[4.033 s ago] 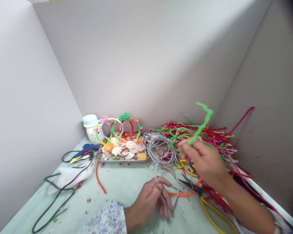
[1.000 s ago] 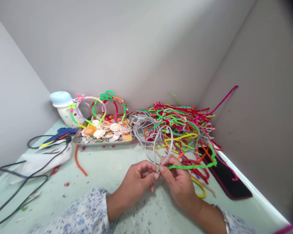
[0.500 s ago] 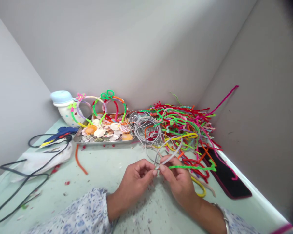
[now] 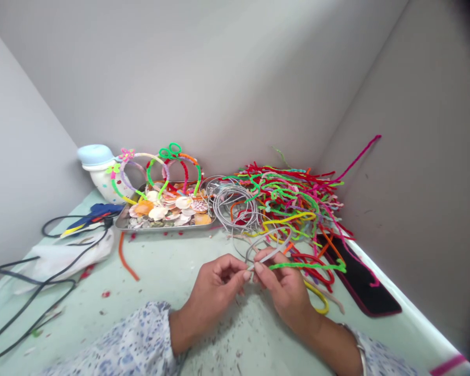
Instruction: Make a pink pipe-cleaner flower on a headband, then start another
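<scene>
Over the middle of the table, my left hand [image 4: 213, 287] and my right hand [image 4: 288, 290] meet with their fingertips almost touching. Both pinch a thin pale grey strip [image 4: 279, 243], which curves up and away from the fingers in a loop. Its ends between the fingertips are partly hidden. A bright green pipe cleaner [image 4: 313, 266] runs out from beside my right fingers; whether they touch it I cannot tell. Just beyond the hands lies a coil of grey wire [image 4: 235, 208], with loose strands trailing toward the strip.
A pile of coloured pipe cleaners [image 4: 293, 193] fills the back right, near a black flat case [image 4: 364, 287]. Headbands [image 4: 196, 166] stand on a metal tray [image 4: 164, 228] of shells. At left are a white jar [image 4: 104, 183], a blue glue gun [image 4: 97, 211] and a black cord [image 4: 43, 284].
The strip's loop sits slightly lower and has shifted slightly at the fingertips. Both hands keep their pinch, and the whole view has moved a little.
</scene>
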A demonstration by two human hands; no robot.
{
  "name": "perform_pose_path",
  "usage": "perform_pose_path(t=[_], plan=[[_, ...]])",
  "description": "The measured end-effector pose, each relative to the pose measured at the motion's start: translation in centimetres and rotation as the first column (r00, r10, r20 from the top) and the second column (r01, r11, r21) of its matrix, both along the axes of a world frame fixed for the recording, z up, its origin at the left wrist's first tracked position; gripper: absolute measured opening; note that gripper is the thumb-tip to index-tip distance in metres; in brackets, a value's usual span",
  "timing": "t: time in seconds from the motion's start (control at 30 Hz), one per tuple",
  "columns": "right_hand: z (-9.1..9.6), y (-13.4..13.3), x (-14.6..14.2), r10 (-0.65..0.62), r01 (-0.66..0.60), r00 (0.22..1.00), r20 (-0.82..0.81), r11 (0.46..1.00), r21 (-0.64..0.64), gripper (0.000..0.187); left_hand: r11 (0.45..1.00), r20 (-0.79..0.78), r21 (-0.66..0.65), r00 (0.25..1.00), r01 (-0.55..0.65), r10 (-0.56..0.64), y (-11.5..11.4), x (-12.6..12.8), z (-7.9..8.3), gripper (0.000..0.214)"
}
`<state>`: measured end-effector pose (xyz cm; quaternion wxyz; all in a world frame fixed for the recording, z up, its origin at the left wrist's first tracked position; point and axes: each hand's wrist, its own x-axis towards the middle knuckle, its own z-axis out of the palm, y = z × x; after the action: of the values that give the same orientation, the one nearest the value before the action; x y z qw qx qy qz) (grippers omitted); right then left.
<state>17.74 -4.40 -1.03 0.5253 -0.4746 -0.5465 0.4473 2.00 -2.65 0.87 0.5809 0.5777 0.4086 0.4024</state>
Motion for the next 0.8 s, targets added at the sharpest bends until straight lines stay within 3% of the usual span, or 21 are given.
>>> perform_pose_path(t=[0.27, 0.63, 0.8], plan=[[-0.07, 0.15, -0.01, -0.024, 0.021, 0.999, 0.033, 0.997, 0.070, 0.015, 0.999, 0.017, -0.032, 0.999, 0.027, -0.027, -0.06, 0.10, 0.22, 0.016], [0.28, 0.10, -0.20, -0.031, 0.031, 0.999, -0.011, 0.999, 0.024, 0.014, 0.997, 0.031, -0.048, 0.998, 0.053, -0.052, 0.22, 0.07, 0.42, 0.024], [0.22, 0.30, -0.22, -0.021, 0.022, 0.999, -0.029, 0.999, 0.031, 0.013, 0.950, 0.167, -0.285, 0.982, 0.131, -0.085, 0.87, 0.10, -0.34, 0.034]])
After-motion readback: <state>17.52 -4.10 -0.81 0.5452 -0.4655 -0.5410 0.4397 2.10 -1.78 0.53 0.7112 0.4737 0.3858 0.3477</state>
